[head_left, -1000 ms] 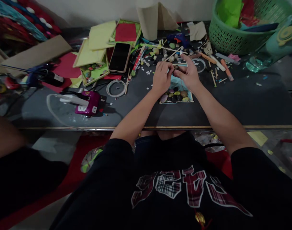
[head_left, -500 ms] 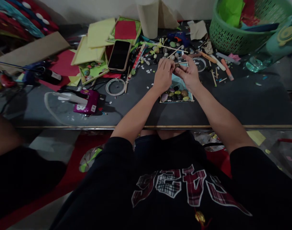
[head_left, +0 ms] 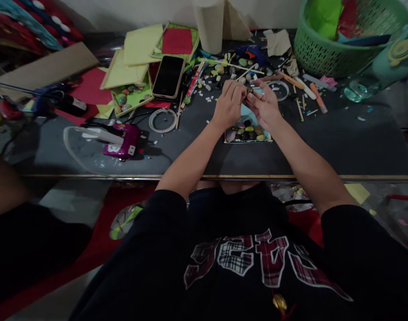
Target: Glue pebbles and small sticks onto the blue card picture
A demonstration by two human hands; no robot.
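Observation:
My left hand [head_left: 228, 104] and my right hand [head_left: 264, 106] meet above a light blue card [head_left: 248, 132] on the dark table [head_left: 340, 142]. Together their fingertips pinch a small dark pebble [head_left: 249, 90]. A row of painted pebbles [head_left: 246, 132] lies along the card's near edge, just below my wrists. More loose pebbles and thin wooden sticks [head_left: 244, 69] lie scattered beyond my fingers.
A phone [head_left: 168, 76] lies face up at the back left beside yellow and red paper sheets [head_left: 137, 49]. A magenta tape dispenser [head_left: 121, 141] and a tape ring [head_left: 162, 120] sit to the left. A green basket [head_left: 327, 49] stands at the back right, a blue glue gun [head_left: 252, 51] behind the pebbles.
Both hands stay together over the card, shifting slightly as the fingers turn the small pebble between them. Nothing else on the table has moved.

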